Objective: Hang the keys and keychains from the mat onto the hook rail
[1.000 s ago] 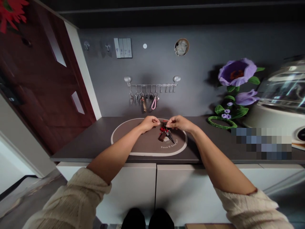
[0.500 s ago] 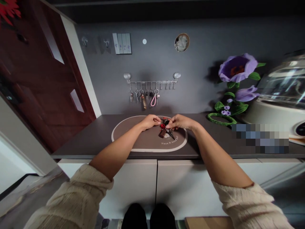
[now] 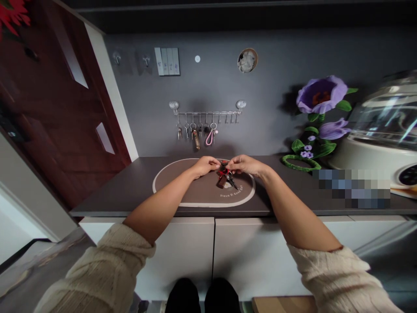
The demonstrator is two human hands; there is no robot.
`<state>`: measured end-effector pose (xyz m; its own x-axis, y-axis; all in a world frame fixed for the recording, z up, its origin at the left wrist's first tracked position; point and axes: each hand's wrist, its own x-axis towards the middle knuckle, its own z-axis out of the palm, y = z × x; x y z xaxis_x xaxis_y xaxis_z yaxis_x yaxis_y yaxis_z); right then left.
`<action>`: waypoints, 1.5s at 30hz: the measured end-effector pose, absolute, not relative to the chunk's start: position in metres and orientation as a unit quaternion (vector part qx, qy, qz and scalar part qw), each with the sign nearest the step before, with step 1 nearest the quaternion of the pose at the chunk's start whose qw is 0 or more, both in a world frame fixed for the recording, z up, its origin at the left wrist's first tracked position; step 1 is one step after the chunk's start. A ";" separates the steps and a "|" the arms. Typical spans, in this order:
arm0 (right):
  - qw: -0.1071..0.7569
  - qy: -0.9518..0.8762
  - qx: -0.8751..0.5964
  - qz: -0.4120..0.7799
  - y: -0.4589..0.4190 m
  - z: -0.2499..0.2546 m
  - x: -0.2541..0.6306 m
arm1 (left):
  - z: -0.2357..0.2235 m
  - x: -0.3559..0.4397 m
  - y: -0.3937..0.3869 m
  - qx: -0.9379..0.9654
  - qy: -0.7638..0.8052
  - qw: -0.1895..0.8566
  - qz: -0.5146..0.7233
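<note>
A bunch of keys point(image 3: 224, 179) with red and brown tags hangs or rests between my two hands, over the brown oval mat point(image 3: 185, 191). My left hand point(image 3: 206, 166) is closed at the bunch's upper left, its thumb and fingertips pinched on the ring. From the right, my right hand point(image 3: 243, 165) pinches the same bunch near its top. The metal keys fan out downward to the right. Exactly which part each fingertip grips is too small to make out.
Behind the mat, a clear hook rail point(image 3: 208, 113) on the grey wall carries several key sets, one with a pink loop point(image 3: 209, 138). To the right stand a purple knitted flower point(image 3: 322, 98) and a white appliance point(image 3: 374, 152). White cabinet doors point(image 3: 182, 248) lie below the countertop.
My right hand has shifted slightly left and up on the key bunch, closer to my left fingertips. The keys have turned a little; the left hand stays nearly in place.
</note>
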<state>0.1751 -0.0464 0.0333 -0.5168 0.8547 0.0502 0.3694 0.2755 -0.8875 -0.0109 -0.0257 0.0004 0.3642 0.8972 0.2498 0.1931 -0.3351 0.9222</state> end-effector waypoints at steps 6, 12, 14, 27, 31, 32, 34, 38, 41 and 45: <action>0.334 -0.730 -0.404 0.439 -0.045 0.034 0.171 | 0.001 -0.008 -0.027 0.706 0.362 0.434 0.426; 0.407 -0.692 -0.367 0.470 -0.040 0.031 0.169 | 0.002 -0.005 -0.029 0.713 0.335 0.450 0.421; 0.426 -0.677 -0.348 0.489 -0.039 0.031 0.169 | 0.002 -0.004 -0.030 0.723 0.318 0.455 0.411; 0.510 -0.604 -0.289 0.540 -0.038 0.037 0.162 | 0.006 -0.003 -0.032 0.730 0.275 0.479 0.403; 0.526 -0.592 -0.264 0.550 -0.035 0.036 0.160 | 0.005 -0.004 -0.028 0.714 0.270 0.497 0.412; 0.529 -0.588 -0.265 0.551 -0.035 0.036 0.159 | 0.004 -0.004 -0.027 0.709 0.269 0.502 0.416; 0.533 -0.579 -0.270 0.554 -0.033 0.035 0.159 | 0.004 -0.004 -0.024 0.696 0.268 0.513 0.425; 0.547 -0.555 -0.269 0.566 -0.030 0.033 0.158 | 0.005 -0.003 -0.023 0.669 0.270 0.525 0.451; 0.550 -0.544 -0.271 0.573 -0.028 0.032 0.157 | 0.006 -0.002 -0.024 0.654 0.280 0.524 0.469; 0.549 -0.542 -0.296 0.563 -0.027 0.031 0.157 | 0.007 -0.002 -0.022 0.633 0.286 0.517 0.500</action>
<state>0.1566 -0.0273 0.0305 -0.2223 0.9393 0.2613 -0.2970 0.1901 -0.9358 -0.0019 -0.0218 0.0071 0.3365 0.8796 0.3363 -0.1547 -0.3006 0.9411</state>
